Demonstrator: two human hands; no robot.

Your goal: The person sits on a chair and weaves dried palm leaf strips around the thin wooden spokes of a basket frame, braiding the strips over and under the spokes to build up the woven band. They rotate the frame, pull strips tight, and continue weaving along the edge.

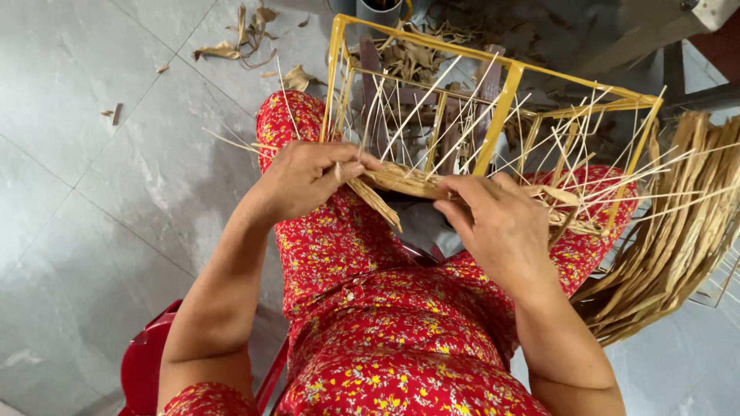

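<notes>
left hand fingers pinch a dry strip; right hand clamps it against the frame. strip: light, stiff, probably brittle; hold near the weave.

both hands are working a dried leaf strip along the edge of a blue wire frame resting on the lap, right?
Not quite: the head view shows the wire frame is yellow, not blue. The rest holds: the left hand and right hand both grip the dried leaf strip along its edge, on the lap.
</notes>
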